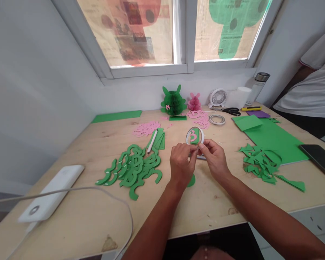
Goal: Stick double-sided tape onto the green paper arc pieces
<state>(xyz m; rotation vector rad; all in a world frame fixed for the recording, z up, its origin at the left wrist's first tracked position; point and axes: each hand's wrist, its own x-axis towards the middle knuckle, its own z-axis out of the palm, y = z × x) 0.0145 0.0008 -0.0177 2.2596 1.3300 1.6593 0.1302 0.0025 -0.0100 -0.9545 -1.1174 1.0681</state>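
Observation:
Both my hands are in front of me over the table, fingertips meeting at the near edge of a white roll of tape (202, 135). My right hand (215, 158) grips the roll between thumb and fingers. My left hand (181, 162) is closed in a pinch at the same edge; the small bit of tape between its fingertips is mostly hidden. Through the ring show a pink curved paper piece (194, 137) and some green paper. A rounded green paper piece (191, 181) lies partly under my left hand.
Green curved cut-outs (135, 164), a white pen (152, 141) and pink cut-outs (146, 128) lie left. Green scraps (261, 162), green sheets (276, 139) and a phone (318, 159) lie right. Behind are scissors (231, 111) and a fan (218, 97). A cable (108, 189) crosses front left. A person stands right.

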